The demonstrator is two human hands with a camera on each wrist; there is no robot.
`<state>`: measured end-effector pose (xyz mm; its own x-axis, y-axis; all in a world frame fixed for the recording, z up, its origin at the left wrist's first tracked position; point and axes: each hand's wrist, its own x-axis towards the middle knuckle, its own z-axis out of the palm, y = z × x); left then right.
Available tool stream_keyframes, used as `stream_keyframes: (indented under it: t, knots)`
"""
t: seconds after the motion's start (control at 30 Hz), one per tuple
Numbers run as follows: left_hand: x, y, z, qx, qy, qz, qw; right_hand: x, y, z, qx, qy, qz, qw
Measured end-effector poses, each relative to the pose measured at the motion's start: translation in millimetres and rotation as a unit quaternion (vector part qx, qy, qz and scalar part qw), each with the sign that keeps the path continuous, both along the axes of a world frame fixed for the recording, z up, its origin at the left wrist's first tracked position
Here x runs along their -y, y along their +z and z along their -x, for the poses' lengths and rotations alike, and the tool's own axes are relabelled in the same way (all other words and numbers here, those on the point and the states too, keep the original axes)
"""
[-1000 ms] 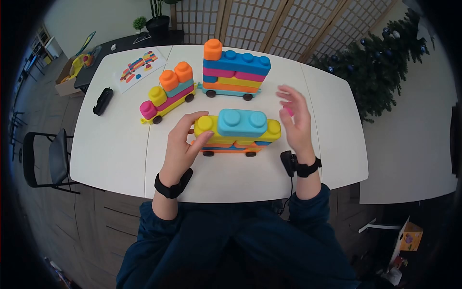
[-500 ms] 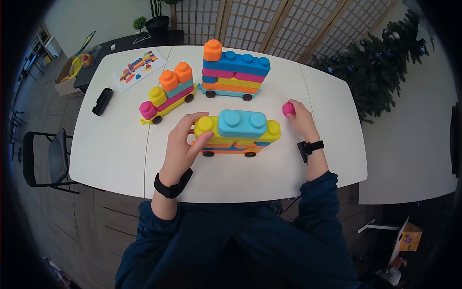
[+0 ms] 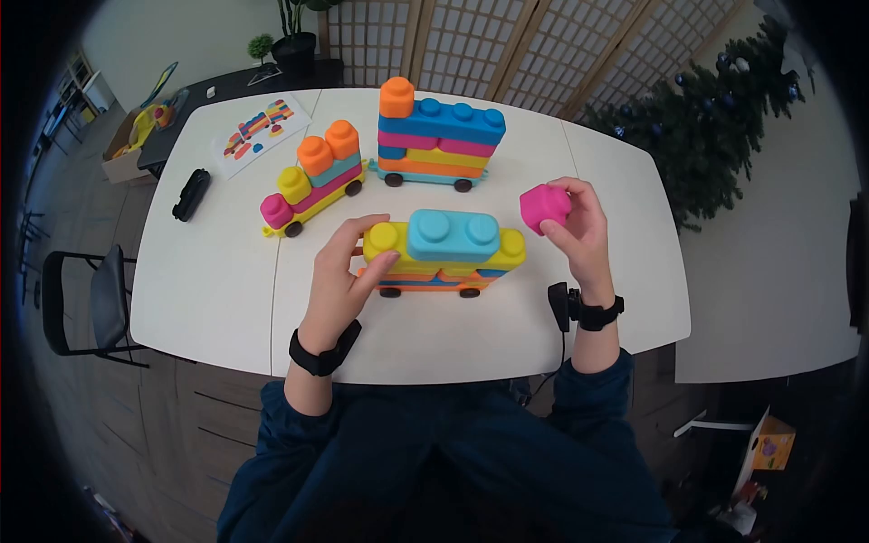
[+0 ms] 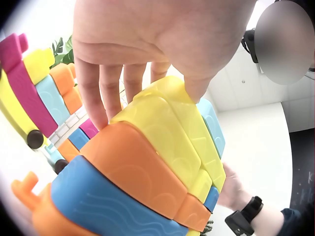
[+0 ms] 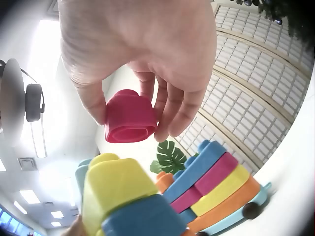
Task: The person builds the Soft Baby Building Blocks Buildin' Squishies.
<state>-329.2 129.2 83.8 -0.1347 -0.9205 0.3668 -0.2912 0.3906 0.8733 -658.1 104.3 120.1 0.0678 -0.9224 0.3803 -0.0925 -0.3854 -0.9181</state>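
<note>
My left hand grips the left end of the nearest block wagon, thumb in front and fingers behind its yellow top block. A light blue block is on top of the yellow layer. To the right, my right hand pinches a magenta block between thumb and fingers, raised above the table. In the right wrist view the magenta block has its stud up and its hollow underside partly showing. The left wrist view shows orange and blue blocks below the yellow ones.
Behind the near wagon stands a taller wagon with a blue top block. A smaller wagon is at the back left. A printed sheet and a black object lie at the left of the white table.
My right hand reached the magenta block on the table, took hold of it and lifted it, turning it and bringing it closer. My left hand has stayed on the near wagon.
</note>
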Motion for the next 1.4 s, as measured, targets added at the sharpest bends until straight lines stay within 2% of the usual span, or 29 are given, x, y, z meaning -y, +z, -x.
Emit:
stream_keyframes:
  t: [0.07, 0.13, 0.2, 0.27, 0.57, 0.67, 0.73, 0.8, 0.87, 0.9, 0.93, 0.97, 1.03, 1.1, 1.13, 1.27, 1.37, 1.4]
  knots:
    - [0, -1, 0, -0.006, 0.001, 0.004, 1.000, -8, 2, -6, -0.050, 0.054, 0.048, 0.996]
    - [0, -1, 0, -0.003, 0.002, 0.007, 1.000, -13, 0, -11, -0.065, 0.060, 0.064, 0.994]
    - [0, -1, 0, -0.001, 0.004, 0.010, 1.000, -16, -3, -16, -0.129, 0.062, 0.078, 0.987]
    - [0, 0, 1, -0.004, 0.002, 0.015, 1.000, -19, -8, -21, -0.104, 0.049, 0.067, 0.991]
    - [0, -2, 0, 0.007, 0.010, 0.016, 1.000, -21, -21, -20, -0.129, 0.038, 0.069, 0.988]
    - [1, -4, -2, 0.006, -0.005, 0.002, 1.000, -24, -25, -24, -0.097, 0.036, 0.050, 0.993]
    - [4, -13, -5, -0.016, -0.005, 0.023, 1.000, -28, -24, -28, -0.020, 0.057, 0.001, 0.998]
    - [2, -16, -15, -0.040, -0.003, 0.040, 0.998, -28, -25, -24, -0.062, 0.067, -0.025, 0.996]
    - [-6, -4, -29, 0.048, -0.037, -0.127, 0.990, -27, -34, -18, -0.103, 0.075, -0.052, 0.990]
    - [-7, -4, -32, 0.108, -0.054, -0.160, 0.980, -22, -47, -13, -0.174, 0.099, -0.060, 0.978]
    - [-8, -3, -29, 0.109, -0.054, -0.159, 0.980, -19, -51, -13, -0.244, 0.123, -0.067, 0.960]
    - [-9, -3, -23, 0.100, -0.036, -0.177, 0.978, -19, -53, -13, -0.244, 0.122, -0.066, 0.960]
    - [-10, -1, -9, 0.089, -0.018, -0.194, 0.977, -21, -57, -17, -0.199, 0.102, -0.120, 0.967]
    - [-10, 0, 8, 0.093, -0.009, -0.114, 0.989, -22, -54, -11, -0.217, 0.070, -0.120, 0.966]
    - [-6, 1, 15, 0.093, -0.010, -0.114, 0.989, -22, -52, -8, -0.234, 0.040, -0.119, 0.964]
    - [33, 5, 51, 0.039, -0.080, -0.123, 0.988, -23, -58, 27, -0.212, -0.013, -0.100, 0.972]
    - [71, -6, 92, 0.017, -0.125, -0.076, 0.989, -28, -59, 46, -0.165, -0.130, -0.081, 0.974]
    - [86, -14, 105, 0.034, -0.140, -0.046, 0.989, -30, -59, 52, -0.165, -0.133, -0.081, 0.974]
